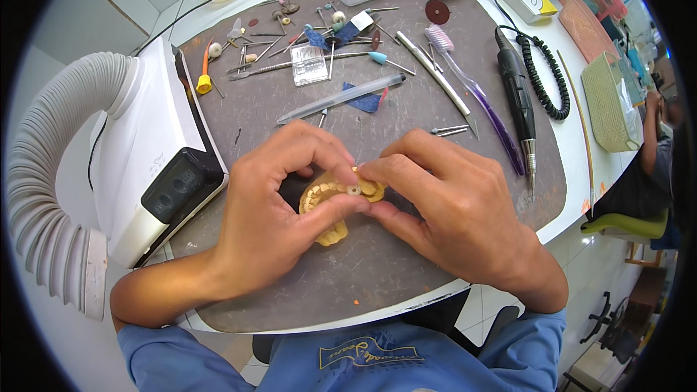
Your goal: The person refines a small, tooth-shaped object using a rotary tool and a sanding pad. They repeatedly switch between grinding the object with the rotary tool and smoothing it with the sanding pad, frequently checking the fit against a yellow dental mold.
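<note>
Cast (330,207), yellow, teeth up, sat between your hands over the grey mat (290,290). Your left hand (272,207) clasped it, thumb beneath. Your right hand (450,207) pinched a small white piece (353,190) at its fingertips, touching the teeth.

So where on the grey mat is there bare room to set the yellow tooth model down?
Bare mat runs along the near edge, below both hands and the yellow tooth model. A second free patch lies between the white suction unit and the clear tube. The far end is crowded with burs and small tools; the handpiece and toothbrush fill the right.
</note>
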`<state>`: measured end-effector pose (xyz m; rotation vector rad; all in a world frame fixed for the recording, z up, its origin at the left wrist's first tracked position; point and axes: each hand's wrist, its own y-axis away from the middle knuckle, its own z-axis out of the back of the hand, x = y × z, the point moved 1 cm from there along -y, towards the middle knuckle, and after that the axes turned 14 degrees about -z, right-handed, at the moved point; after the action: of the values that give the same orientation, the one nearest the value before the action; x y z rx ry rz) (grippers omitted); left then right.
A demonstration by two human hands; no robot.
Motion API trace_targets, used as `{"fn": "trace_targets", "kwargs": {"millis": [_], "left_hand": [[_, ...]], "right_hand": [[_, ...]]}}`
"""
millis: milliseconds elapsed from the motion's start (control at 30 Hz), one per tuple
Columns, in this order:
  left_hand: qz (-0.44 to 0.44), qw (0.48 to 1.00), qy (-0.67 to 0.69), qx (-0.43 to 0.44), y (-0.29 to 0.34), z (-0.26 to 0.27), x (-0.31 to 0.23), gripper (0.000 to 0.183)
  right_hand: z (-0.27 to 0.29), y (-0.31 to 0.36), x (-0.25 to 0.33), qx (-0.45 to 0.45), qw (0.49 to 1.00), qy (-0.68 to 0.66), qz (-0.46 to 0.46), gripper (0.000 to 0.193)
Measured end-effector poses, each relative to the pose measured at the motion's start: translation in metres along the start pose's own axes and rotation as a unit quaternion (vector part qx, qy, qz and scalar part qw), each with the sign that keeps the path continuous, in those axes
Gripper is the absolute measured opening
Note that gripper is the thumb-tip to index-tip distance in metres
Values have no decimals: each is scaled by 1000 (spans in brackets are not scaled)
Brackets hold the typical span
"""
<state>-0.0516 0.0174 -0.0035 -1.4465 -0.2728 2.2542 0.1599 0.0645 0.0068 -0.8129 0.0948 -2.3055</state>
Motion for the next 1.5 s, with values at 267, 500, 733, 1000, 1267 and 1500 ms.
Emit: {"fn": "trace_targets", "kwargs": {"millis": [267,500,733,1000,1267,1500], "left_hand": [[9,1000,-5,8,-2,0,0,25],[15,999,-27,23,-5,2,-2,24],[25,999,-16,29,-3,4,-3,23],[48,998,29,9,-1,2,-4,23],[-41,993,-70,91,5,17,-14,56],[-47,994,-57,76,14,12,-9,85]], "right_hand": [[0,1,1,0,1000,4,-2,31],[0,2,-1,-2,1000,4,-2,32],[1,1,1,2,1000,-4,-1,34],[-2,-3,6,-53,997,-45,43,31],[-11,-7,1,-68,995,-7,69,21],[-8,-5,1,-59,996,-57,37,17]]}}
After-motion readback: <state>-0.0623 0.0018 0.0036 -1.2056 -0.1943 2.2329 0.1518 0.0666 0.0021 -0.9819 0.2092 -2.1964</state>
